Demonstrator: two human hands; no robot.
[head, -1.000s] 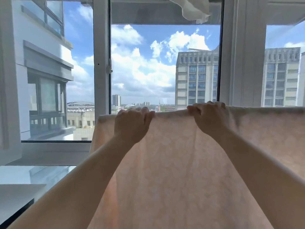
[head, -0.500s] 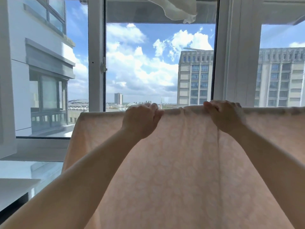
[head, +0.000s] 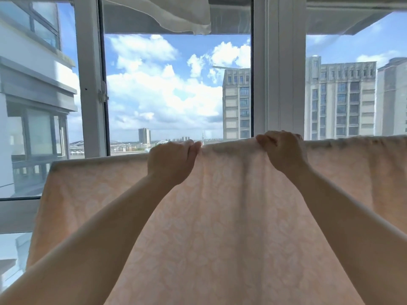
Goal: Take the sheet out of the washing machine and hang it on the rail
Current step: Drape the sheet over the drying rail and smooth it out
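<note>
A pale peach sheet (head: 220,216) with a faint white pattern hangs spread wide in front of me, its top edge running level across the view. The rail under that fold is hidden by the fabric. My left hand (head: 171,161) grips the top edge near the middle, fingers curled over the fold. My right hand (head: 284,150) grips the same edge a little to the right and slightly higher. The stretch of sheet between my hands is bunched into soft vertical folds. The washing machine is out of view.
Behind the sheet stand tall windows with white frames (head: 266,84), looking onto sky and grey buildings. A white cloth (head: 176,12) hangs from above at the top centre. A white ledge (head: 17,216) runs along the lower left.
Both hands have shifted rightward along the top edge while still gripping it. More of the sheet's left part now lies spread out, and its left corner sits lower and further left.
</note>
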